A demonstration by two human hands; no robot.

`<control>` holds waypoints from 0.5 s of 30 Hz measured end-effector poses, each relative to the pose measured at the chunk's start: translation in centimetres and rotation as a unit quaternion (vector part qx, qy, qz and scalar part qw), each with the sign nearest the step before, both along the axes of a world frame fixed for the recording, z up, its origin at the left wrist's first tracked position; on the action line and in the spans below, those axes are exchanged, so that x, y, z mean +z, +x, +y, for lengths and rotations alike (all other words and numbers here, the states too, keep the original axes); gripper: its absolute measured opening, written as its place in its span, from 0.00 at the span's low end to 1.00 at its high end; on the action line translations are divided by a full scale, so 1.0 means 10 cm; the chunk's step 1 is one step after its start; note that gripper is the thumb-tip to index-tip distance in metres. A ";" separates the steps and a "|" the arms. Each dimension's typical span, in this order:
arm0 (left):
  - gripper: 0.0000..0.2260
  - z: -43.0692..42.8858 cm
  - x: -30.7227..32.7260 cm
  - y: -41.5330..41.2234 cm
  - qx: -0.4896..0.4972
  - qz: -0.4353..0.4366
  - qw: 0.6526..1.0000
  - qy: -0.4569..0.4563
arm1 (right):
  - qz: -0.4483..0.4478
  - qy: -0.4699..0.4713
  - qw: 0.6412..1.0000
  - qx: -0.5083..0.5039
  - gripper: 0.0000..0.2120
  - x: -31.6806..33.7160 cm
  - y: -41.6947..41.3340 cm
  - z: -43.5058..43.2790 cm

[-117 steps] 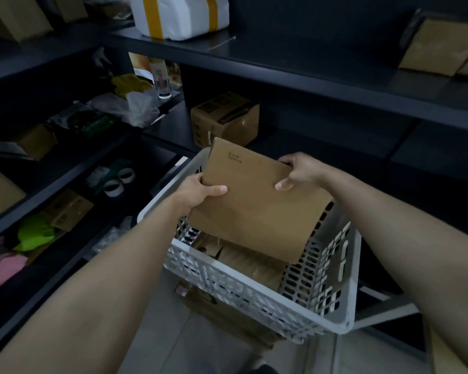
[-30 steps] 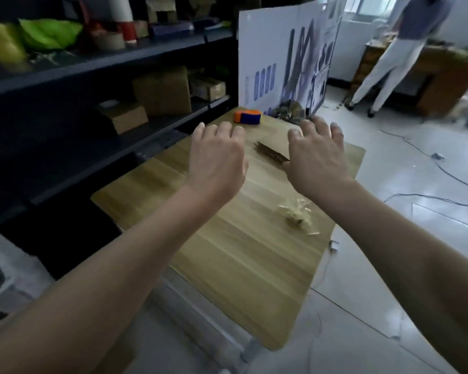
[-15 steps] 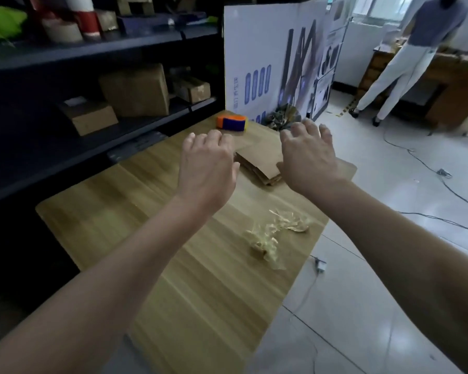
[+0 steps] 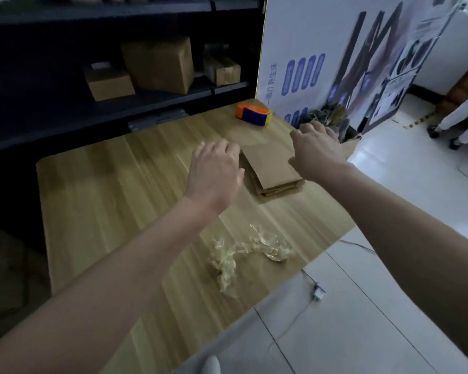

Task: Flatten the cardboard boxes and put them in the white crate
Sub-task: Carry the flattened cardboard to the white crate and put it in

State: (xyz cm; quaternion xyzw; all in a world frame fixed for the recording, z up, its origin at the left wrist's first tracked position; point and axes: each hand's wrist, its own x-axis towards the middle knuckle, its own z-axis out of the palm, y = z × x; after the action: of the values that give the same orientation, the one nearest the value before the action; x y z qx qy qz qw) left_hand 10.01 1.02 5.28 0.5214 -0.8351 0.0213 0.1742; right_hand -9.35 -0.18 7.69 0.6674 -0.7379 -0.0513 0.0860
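The left hand (image 4: 215,171) hovers palm down with its fingers loosely spread and nothing in its grasp, its fingertips just at the left edge of the flattened cardboard stack (image 4: 270,168). The right hand (image 4: 318,152) is likewise open and empty, fingers extended over the far right corner of the same stack; whether either hand actually touches the cardboard cannot be told, as the frame is blurred with motion.

The stack is the landmark here: several brown sheets lying flat one upon another on the wooden table (image 4: 114,190), toward its far right part. Beyond the stack, near the table's far edge, sits an orange and blue tape dispenser (image 4: 253,114). Nearer the person than the stack lies a crumpled strip of clear tape (image 4: 243,252). Behind and to the right of the stack stands a white printed board (image 4: 335,49), and to the left of it dark shelving (image 4: 119,103) holds a few closed cardboard boxes.

The step in hand appears to be reaching for flattened cardboard to collect. The white crate is not in view, so the carry will mean turning away from the table. The next move likely calls for both hands to close on opposite edges of the stack, pinching all layers together so that no sheet slides out when lifted.
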 end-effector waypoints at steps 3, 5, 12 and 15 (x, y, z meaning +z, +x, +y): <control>0.18 -0.24 -0.12 -0.15 0.013 0.004 1.000 0.019 | 0.003 0.022 0.999 0.023 0.19 -0.07 -0.14 -0.35; 0.18 -0.41 -0.22 -0.28 0.015 0.010 0.999 0.037 | 0.002 0.035 0.999 0.035 0.21 -0.14 -0.27 -0.56; 0.17 -0.90 -0.45 -0.63 0.041 0.017 0.995 0.088 | -0.009 0.112 0.993 0.046 0.27 -0.41 -0.66 -1.36; 0.18 -1.09 -0.55 -0.78 0.069 0.017 0.992 0.105 | -0.036 0.136 0.989 0.047 0.27 -0.57 -0.82 -1.65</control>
State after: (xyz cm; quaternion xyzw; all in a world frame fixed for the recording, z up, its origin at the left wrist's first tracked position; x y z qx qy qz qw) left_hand 2.21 -9.91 -0.25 0.5933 -0.7918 -0.0634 0.1308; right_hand -17.58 -16.73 2.02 0.7085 -0.6942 -0.1230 -0.0298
